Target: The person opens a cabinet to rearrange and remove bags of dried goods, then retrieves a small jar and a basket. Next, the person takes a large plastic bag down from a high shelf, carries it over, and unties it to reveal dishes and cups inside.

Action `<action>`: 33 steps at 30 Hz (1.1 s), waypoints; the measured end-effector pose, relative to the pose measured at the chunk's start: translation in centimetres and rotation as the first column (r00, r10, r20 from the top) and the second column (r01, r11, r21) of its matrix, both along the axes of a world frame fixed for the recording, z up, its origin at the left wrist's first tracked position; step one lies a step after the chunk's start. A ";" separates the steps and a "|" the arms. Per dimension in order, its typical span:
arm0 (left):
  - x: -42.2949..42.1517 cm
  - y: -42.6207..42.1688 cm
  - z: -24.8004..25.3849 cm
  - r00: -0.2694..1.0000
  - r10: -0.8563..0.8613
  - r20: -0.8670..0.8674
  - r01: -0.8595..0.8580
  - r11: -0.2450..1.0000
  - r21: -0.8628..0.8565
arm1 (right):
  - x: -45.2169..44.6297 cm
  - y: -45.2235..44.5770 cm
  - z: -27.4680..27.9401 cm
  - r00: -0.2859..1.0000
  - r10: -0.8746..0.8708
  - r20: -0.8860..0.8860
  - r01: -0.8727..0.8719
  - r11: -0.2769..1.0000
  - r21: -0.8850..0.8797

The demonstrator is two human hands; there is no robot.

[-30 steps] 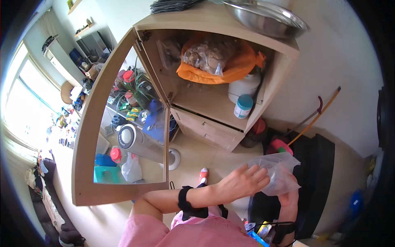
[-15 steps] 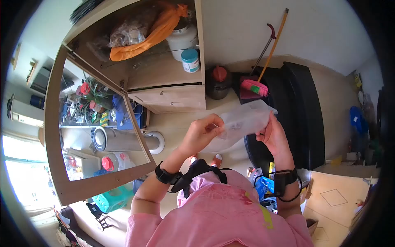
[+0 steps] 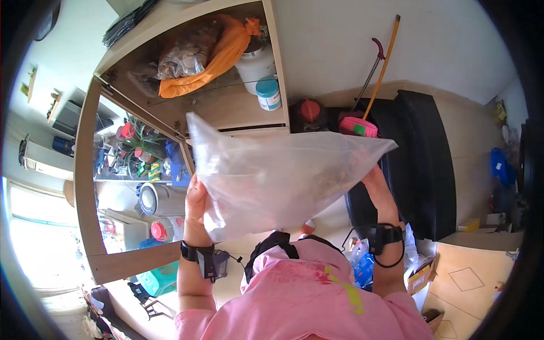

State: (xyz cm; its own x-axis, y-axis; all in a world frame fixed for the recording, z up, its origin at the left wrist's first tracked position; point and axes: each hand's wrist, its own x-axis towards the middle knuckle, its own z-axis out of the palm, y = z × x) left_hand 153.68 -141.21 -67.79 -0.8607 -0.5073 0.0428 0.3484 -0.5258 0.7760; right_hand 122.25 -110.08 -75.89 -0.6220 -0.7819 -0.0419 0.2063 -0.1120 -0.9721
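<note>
A translucent plastic bag (image 3: 277, 175) is spread wide in front of me, stretched from one hand to the other. Its left edge is gripped by my left hand (image 3: 196, 199), whose fingers are partly covered by the plastic. At the other end, my right hand (image 3: 374, 180) holds the bag near its right corner. The fingers of that hand show only faintly through the film, so their exact grip is hard to see. The bag hides the cabinet's lower drawers and part of the floor.
A cabinet (image 3: 226, 120) stands ahead with its glass door (image 3: 90, 226) swung open at left. Inside are an orange bag (image 3: 209, 71), a white canister (image 3: 249, 69) and a teal-lidded tub (image 3: 268, 94). A pink broom (image 3: 358, 127) leans by a black bench (image 3: 422, 164).
The bag has gone from gathered and narrow to spread broad. My left hand has moved left, away from my right hand, drawing the plastic out between them. The view has shifted slightly.
</note>
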 end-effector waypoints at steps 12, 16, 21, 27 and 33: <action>0.3 -4.6 -9.8 0.462 0.872 0.162 0.055 0.154 -0.986 | 2.0 -2.4 9.8 0.972 -0.048 -0.232 0.104 0.967 0.234; -6.5 3.9 -3.8 0.767 0.504 0.397 0.066 0.554 -0.830 | 3.4 -4.3 8.9 0.984 0.157 -0.088 -0.112 0.917 0.382; -11.8 11.2 -2.3 0.866 0.116 0.487 0.303 0.654 -0.694 | 5.5 -5.9 7.5 0.949 0.216 -0.231 -0.091 0.887 0.454; -14.3 12.0 -3.3 0.845 0.223 0.486 0.315 0.526 -0.790 | 6.6 -6.2 6.9 0.611 0.305 -0.731 0.249 0.802 0.543; -14.9 10.0 -2.5 0.796 -0.021 0.605 0.501 0.583 -0.639 | 5.9 -6.1 6.8 0.823 0.367 -0.433 -0.118 0.857 0.501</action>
